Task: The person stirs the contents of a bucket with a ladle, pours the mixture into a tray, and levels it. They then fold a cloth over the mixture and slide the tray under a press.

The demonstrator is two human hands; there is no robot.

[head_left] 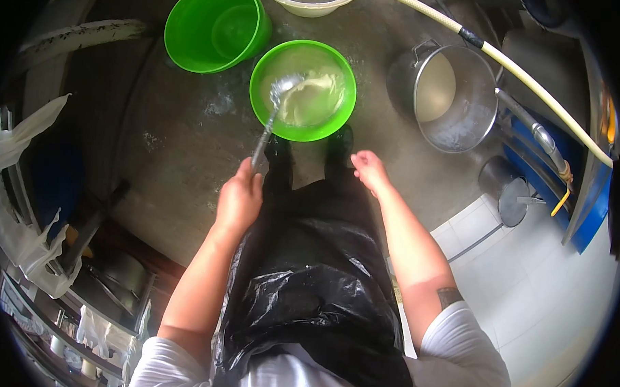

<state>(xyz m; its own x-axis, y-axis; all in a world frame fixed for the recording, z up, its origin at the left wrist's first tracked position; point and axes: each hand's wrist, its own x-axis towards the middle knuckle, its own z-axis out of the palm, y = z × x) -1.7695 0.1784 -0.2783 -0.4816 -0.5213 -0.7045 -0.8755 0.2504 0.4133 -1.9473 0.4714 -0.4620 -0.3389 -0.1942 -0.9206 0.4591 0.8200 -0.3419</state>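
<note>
A person in a black plastic apron stands over a round green plastic basin on the wet concrete floor, the left hand closed in a firm grip on the handle of a long metal ladle whose bowl sits in the pale, creamy batter. The right hand hangs open and empty just beside the basin's near rim. The basin looks partly filled, the mixture unevenly spread. Beside the basin stand an empty green plastic bucket and a tall steel pot holding pale liquid.
</note>
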